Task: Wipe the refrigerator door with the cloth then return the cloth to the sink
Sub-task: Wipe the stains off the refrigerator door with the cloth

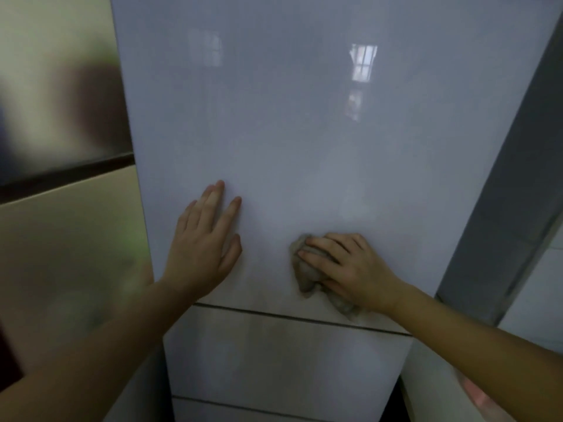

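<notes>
From the head camera, the refrigerator door (304,132) fills the middle of the view, a pale glossy panel that mirrors a window near its upper right. The right hand (350,269) presses a bunched grey-brown cloth (304,275) flat against the lower part of this door, just above the dark seam that parts it from the drawer front (274,360) below; its fingers (323,248) are curled down over the wad and clamp it to the surface, probably so that pressure carries through the fabric as it rubs. The left hand (204,248) lies spread and empty on the door beside it, palm down, holding nothing, likely to brace the body or steady the door against the push. The cloth looks crumpled, damp and dingy, with a loose tail hanging below the wrist. Wiping seems under way; the sink is not in view.
</notes>
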Action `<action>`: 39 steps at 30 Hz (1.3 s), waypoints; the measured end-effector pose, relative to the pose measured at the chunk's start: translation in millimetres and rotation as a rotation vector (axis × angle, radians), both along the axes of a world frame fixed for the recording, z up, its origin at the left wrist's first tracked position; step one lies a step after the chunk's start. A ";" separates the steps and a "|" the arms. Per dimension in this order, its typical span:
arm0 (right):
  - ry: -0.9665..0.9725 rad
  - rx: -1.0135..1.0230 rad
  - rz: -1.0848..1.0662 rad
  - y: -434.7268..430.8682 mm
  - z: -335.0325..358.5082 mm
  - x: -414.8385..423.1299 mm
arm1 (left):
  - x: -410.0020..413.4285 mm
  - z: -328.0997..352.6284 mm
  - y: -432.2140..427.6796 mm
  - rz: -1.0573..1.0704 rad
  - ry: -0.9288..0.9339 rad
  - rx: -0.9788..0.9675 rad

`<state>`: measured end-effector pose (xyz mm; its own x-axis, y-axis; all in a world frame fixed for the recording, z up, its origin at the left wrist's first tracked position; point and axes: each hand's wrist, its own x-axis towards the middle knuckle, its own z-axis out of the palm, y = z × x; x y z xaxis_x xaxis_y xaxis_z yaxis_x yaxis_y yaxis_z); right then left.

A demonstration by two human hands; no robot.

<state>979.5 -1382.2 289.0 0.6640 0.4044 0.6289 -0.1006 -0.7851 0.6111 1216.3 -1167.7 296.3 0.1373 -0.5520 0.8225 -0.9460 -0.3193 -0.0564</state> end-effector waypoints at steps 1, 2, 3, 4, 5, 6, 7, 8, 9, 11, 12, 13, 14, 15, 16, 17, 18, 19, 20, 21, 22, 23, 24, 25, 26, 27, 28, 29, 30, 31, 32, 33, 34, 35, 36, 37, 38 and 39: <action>-0.018 0.011 -0.005 0.1 13.5 0.1 | 2.1 10.2 1.5 -0.004 -0.004 0.002; -0.035 0.023 -0.011 0.2 28.7 0.4 | 4.2 21.2 3.8 -0.005 -0.008 0.005; -0.055 0.033 -0.017 0.3 46.0 0.8 | 6.4 33.4 6.3 -0.003 -0.009 0.009; -0.079 0.045 -0.024 0.5 64.2 1.0 | 8.7 45.8 8.9 0.001 -0.008 0.014; -0.107 0.056 -0.030 1.3 83.6 2.1 | 11.4 58.6 12.0 0.008 -0.008 0.019; -0.132 0.064 -0.037 2.3 103.2 3.5 | 14.4 71.3 15.0 0.016 -0.009 0.029; -0.159 0.069 -0.045 4.0 122.9 4.9 | 17.6 84.1 18.1 0.020 -0.012 0.048; -0.194 0.071 -0.056 6.5 142.5 6.7 | 21.0 97.9 21.5 0.020 -0.023 0.072; -0.232 0.073 -0.065 9.3 161.4 8.8 | 24.5 112.1 25.1 0.016 -0.044 0.099; -0.299 0.077 -0.070 14.8 197.2 13.9 | 30.7 141.4 33.2 0.017 -0.116 0.153; -0.322 0.077 -0.068 17.6 213.7 16.9 | 32.7 156.0 37.3 0.025 -0.149 0.172; -0.340 0.079 -0.065 20.1 229.5 20.1 | 34.4 170.7 41.4 0.034 -0.174 0.177; -0.352 0.084 -0.064 22.3 244.3 23.6 | 35.9 185.4 45.5 0.043 -0.191 0.168; -0.363 0.091 -0.066 24.4 257.8 26.9 | 37.2 199.5 49.4 0.052 -0.203 0.152; -0.377 0.101 -0.070 26.2 270.3 30.0 | 39.6 212.5 52.8 0.063 -0.211 0.137; -0.397 0.115 -0.074 27.9 282.1 33.2 | 42.7 224.6 56.1 0.076 -0.215 0.126; -0.423 0.133 -0.075 29.8 293.0 36.1 | 46.5 235.1 58.8 0.088 -0.212 0.120; -0.454 0.151 -0.072 31.6 303.4 39.7 | 51.0 244.1 60.8 0.095 -0.205 0.118; -0.487 0.162 -0.068 33.6 313.3 43.4 | 55.9 251.3 61.8 0.096 -0.199 0.116; -0.519 0.164 -0.063 35.2 322.5 48.0 | 61.2 257.0 61.7 0.094 -0.195 0.111; -0.549 0.160 -0.056 36.6 331.5 52.7 | 66.2 261.5 60.4 0.094 -0.190 0.103; -0.578 0.158 -0.049 37.9 339.4 57.8 | 70.7 265.1 58.3 0.095 -0.179 0.093; -0.605 0.161 -0.045 39.1 345.9 63.3 | 74.4 268.2 55.6 0.096 -0.163 0.080; -0.630 0.173 -0.043 41.1 350.4 69.0 | 77.6 270.1 52.5 0.095 -0.147 0.058; -0.652 0.192 -0.048 43.7 352.5 75.1 | 81.3 270.9 48.8 0.088 -0.134 0.032; -0.674 0.210 -0.057 46.5 352.1 81.1 | 84.6 270.3 44.7 0.076 -0.121 0.005; -0.693 0.223 -0.070 49.4 349.9 87.3 | 87.5 268.8 40.5 0.063 -0.108 -0.021; -0.709 0.232 -0.084 52.0 346.8 93.3 | 90.0 266.4 36.3 0.050 -0.095 -0.050; -0.719 0.239 -0.094 54.4 344.4 98.1 | 91.5 263.8 32.4 0.038 -0.087 -0.081; -0.723 0.242 -0.101 56.2 343.5 102.3 | 92.5 261.3 28.4 0.028 -0.082 -0.117; -0.724 0.241 -0.106 58.1 344.3 105.5 | 93.1 258.9 24.8 0.024 -0.083 -0.153; -0.723 0.238 -0.111 60.3 345.8 108.5 | 93.8 256.6 21.4 0.021 -0.088 -0.187; -0.721 0.234 -0.115 62.8 347.5 111.6 | 94.5 254.2 18.4 0.019 -0.098 -0.217; -0.717 0.227 -0.118 65.6 348.9 114.8 | 95.2 251.6 15.9 0.017 -0.108 -0.237; -0.711 0.219 -0.119 68.6 349.8 118.2 | 96.2 248.6 13.7 0.009 -0.115 -0.252; -0.700 0.202 -0.119 71.5 351.3 122.9 | 98.2 245.2 11.8 -0.003 -0.115 -0.269; -0.684 0.180 -0.121 73.3 352.4 125.6 | 97.6 241.1 9.6 -0.021 -0.111 -0.292; -0.668 0.153 -0.124 74.7 354.4 128.2 | 96.7 236.4 8.0 -0.042 -0.098 -0.322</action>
<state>1107.7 -1307.5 643.4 0.1502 0.2248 0.9628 -0.5113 -0.8158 0.2703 1313.0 -1159.7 532.7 0.0318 -0.2649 0.9638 -0.9539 -0.2960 -0.0499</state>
